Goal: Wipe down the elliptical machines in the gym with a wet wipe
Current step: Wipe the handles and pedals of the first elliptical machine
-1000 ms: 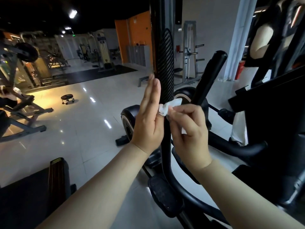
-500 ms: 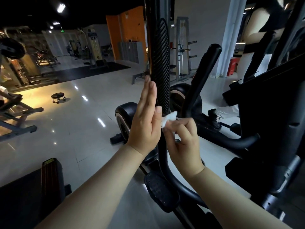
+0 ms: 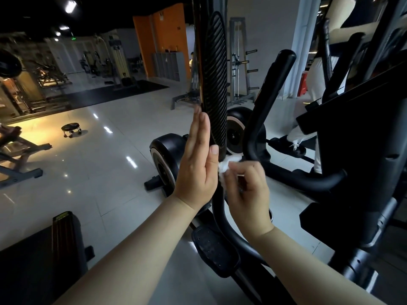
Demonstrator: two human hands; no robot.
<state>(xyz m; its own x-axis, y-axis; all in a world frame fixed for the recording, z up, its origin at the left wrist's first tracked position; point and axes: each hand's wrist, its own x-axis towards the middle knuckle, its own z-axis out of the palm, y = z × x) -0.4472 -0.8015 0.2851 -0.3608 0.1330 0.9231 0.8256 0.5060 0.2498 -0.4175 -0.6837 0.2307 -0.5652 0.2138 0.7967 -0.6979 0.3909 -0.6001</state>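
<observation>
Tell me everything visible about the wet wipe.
The wet wipe is a small white wad, crumpled and soft-looking, partly hidden by the right hand, whose curled fingers pinch it. It presses against the elliptical's black handlebar, just below the ribbed grip. The left hand lies flat on the bar's other side, thumb near the wipe.

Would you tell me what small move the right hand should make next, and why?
Probably slide the wet wipe down the smooth handlebar tube: the right hand pinches it against the tube just below the ribbed grip, while the flat left hand rests on the other side.
</observation>
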